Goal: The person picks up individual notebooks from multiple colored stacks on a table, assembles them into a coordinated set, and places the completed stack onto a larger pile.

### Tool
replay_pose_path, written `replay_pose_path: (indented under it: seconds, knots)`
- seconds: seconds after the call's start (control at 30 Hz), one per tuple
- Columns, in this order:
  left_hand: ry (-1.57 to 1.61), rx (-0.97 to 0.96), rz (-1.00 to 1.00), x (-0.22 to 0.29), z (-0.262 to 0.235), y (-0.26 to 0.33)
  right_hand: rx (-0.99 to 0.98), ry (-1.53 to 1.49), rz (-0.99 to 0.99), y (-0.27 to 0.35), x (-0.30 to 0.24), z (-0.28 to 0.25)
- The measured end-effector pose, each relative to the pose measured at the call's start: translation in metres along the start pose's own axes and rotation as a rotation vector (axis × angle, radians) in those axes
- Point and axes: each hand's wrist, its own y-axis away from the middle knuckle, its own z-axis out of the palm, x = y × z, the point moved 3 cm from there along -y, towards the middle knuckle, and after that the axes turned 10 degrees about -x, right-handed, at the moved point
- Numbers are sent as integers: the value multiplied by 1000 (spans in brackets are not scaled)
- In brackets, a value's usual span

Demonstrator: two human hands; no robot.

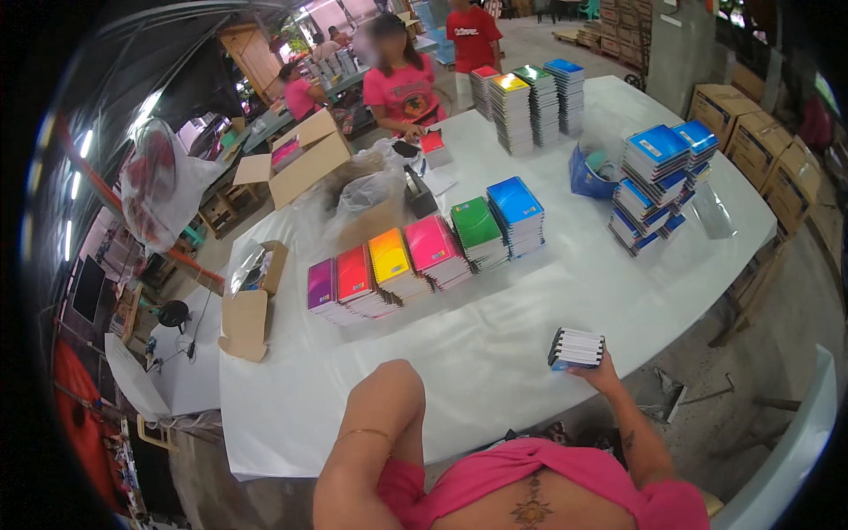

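Note:
On the table's near right side, my right hand grips a small stack of spiral notebooks. Their white page edges and dark bindings face up, and a blue cover shows underneath. My left arm is bent sharply at the elbow over the near table edge; its hand is out of sight. Ahead runs a row of spiral notebook piles, among them a purple pile, a yellow pile, a green pile and a blue pile.
Crisscrossed blue notebooks stand at the right beside a blue bag. Taller notebook piles rise at the far side. An open carton and clear plastic lie far left. Across the white table, a person in pink touches a red-covered notebook pile.

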Motion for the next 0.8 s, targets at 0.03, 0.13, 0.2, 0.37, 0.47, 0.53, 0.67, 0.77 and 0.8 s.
replay_pose_path:
  seconds: [0.03, 0.13, 0.2, 0.37, 0.47, 0.53, 0.67, 0.77, 0.8]
  knots:
    - [-2, 6, 10, -2, 0, 2, 12, 4, 2, 3, 0, -4]
    - [-13, -2, -34, 3, -5, -12, -19, -51, -11, -7, -3, 7]
    - [-11, 16, -2, -2, -5, -6, -7, -23, 0, -3, 1, 1]
    - [-23, 52, 38, -10, -8, -4, -5, -10, -18, -1, -11, 1]
    - [-29, 139, 76, -18, -7, 1, -23, -62, 6, -6, 2, 6]
    - [92, 255, 105, -32, 6, 24, -79, -72, 33, -10, 21, 0]
    - [57, 830, -821, -168, 73, 68, -47, 494, -218, -4, 71, -32]
    - [-495, 598, -1230, -262, 213, 91, -20, 334, -172, 5, 65, -30]
    - [-386, 355, -1323, -282, 262, 111, -27, 323, -168, 6, 63, -27]
